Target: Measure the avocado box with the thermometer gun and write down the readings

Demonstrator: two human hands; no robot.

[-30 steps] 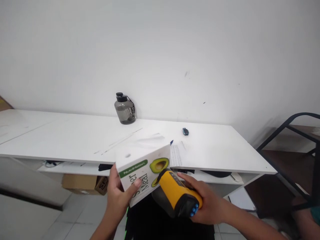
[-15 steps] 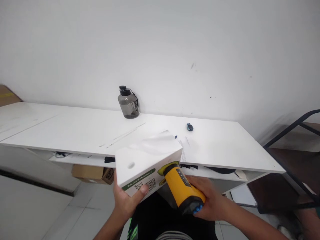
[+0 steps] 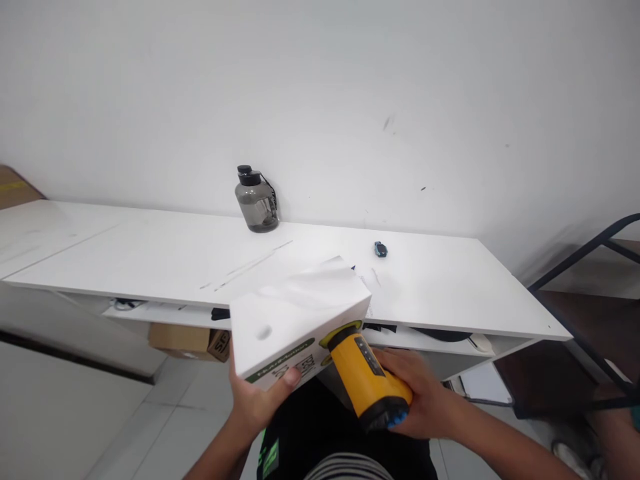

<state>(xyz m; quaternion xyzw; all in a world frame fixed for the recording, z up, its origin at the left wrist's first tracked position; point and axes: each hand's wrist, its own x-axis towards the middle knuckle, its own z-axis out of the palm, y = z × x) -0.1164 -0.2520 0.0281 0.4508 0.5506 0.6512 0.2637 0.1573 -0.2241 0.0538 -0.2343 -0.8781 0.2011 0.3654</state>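
Holding a white box point(image 3: 300, 313) and a yellow device point(image 3: 366, 379) close together.
Clasping the box by its near-left part in the left hand point(image 3: 254, 401) — gripping the device, just left of the curled right hand point(image 3: 421, 393), with nose towards the printed face.

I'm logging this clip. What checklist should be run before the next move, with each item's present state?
1. Left grip holds the NutriMotion box: ok, thumb across the printed face.
2. Right grip holds the yellow-and-black handheld tool: ok.
3. Tool's nose touching the box: cannot tell; they overlap in view.
4. Printed face fully visible: not ok; left grip and tool cover parts.
5. Dark translucent jug upright, apart from the box: ok, near the desk's back edge.
6. Wristwatch apart from the box: ok.
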